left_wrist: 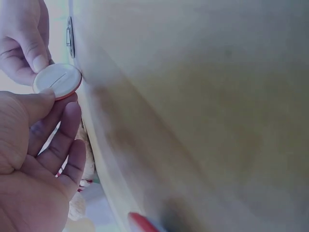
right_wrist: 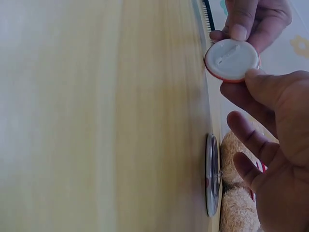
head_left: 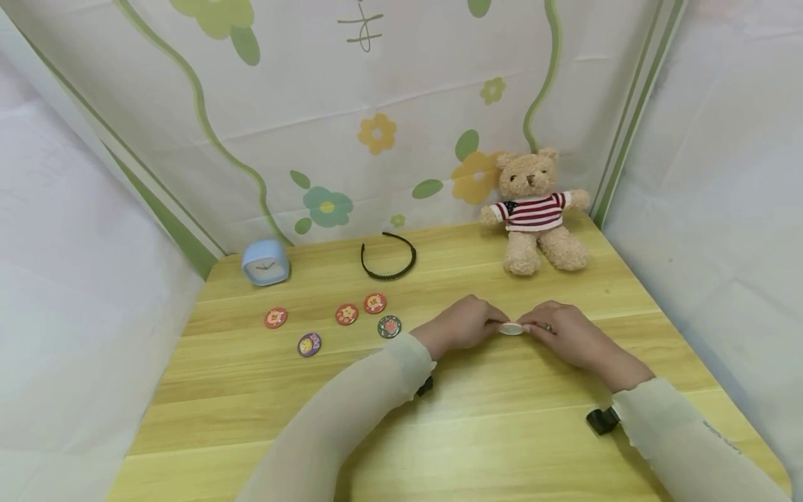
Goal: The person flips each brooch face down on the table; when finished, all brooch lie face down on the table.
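L hand [head_left: 465,323] & R hand [head_left: 567,333] both pinch badge [right_wrist: 231,64] at rim — pin [right_wrist: 229,54] prob. fastened.

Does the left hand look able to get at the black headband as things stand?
Probably yes: in the head view, nothing stands between the left hand and the headband, though the hand pinches a badge it would likely release first.
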Available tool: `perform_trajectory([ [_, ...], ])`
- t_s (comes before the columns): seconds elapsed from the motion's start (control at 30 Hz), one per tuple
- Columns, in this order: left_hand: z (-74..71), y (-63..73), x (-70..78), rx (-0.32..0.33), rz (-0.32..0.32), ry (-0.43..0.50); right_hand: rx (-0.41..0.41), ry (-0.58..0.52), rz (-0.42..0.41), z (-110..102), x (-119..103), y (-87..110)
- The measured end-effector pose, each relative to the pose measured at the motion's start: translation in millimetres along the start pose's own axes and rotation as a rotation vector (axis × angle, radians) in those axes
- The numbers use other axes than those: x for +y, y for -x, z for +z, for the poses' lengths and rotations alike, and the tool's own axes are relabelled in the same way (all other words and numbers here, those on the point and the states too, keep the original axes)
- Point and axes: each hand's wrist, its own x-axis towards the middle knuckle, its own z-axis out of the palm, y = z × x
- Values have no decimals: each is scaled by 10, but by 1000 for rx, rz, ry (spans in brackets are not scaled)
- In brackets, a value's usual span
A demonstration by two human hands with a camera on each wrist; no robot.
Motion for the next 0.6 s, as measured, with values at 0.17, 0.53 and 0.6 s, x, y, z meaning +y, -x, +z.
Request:
perform_trajectory([
  [0.17, 23, 1, 12, 42, -18, 51, 15, -41, 48, 26, -29, -27],
  [0.53, 104, -11, 0, 29, -33, 86, -39, -67, 74, 26, -32, -17],
  [0.6, 100, -14, 14, 29, -39, 76, -38, -61, 71, 25, -28, -14],
])
